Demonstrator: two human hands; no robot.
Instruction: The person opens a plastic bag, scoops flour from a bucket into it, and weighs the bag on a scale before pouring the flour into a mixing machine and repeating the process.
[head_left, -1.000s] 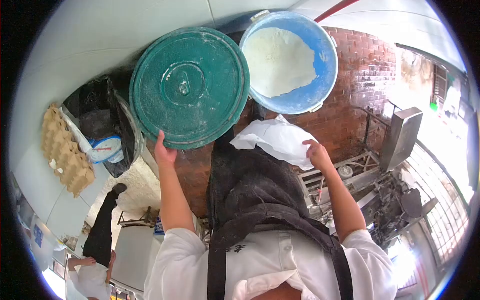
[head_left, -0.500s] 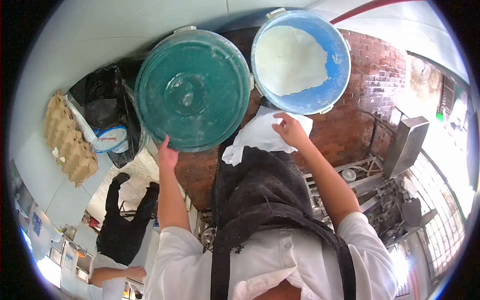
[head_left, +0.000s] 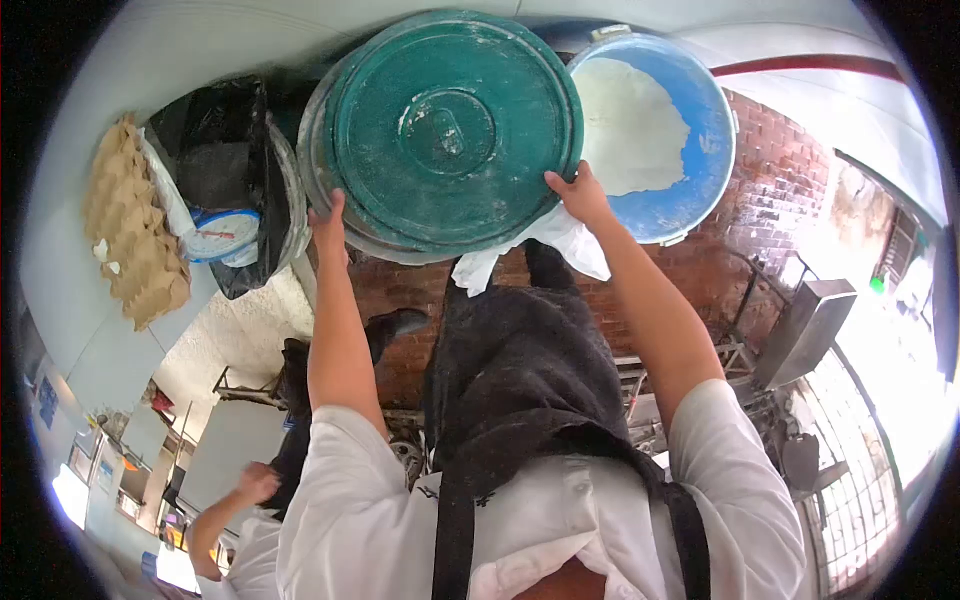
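A round green lid (head_left: 400, 190), dusted with white powder, covers most of a pale bin (head_left: 317, 130) and sits shifted to the right on it. My right hand (head_left: 582, 195) grips the lid's right edge, thumb on top. At the lower left, my left hand (head_left: 328, 225) is closed at the edge where lid and bin rim meet; its fingers are partly hidden. A crumpled white cloth (head_left: 575, 250) lies below the lid by my right hand. The lid overlaps the left side of an uncovered blue bin (head_left: 705, 150) with white powder (head_left: 630, 125) inside.
On the left are a black plastic bag (head_left: 215, 150), a white tub with a blue-edged lid (head_left: 225, 237) and cardboard egg trays (head_left: 130, 230). A co-worker's hand (head_left: 260, 482) shows at the lower left. Metal equipment (head_left: 800, 335) stands on the right; the floor (head_left: 690, 290) is red brick.
The green lid has shifted right over its bin, exposing the bin's left rim. My right hand has gone from the white cloth to the lid. The co-worker has changed position.
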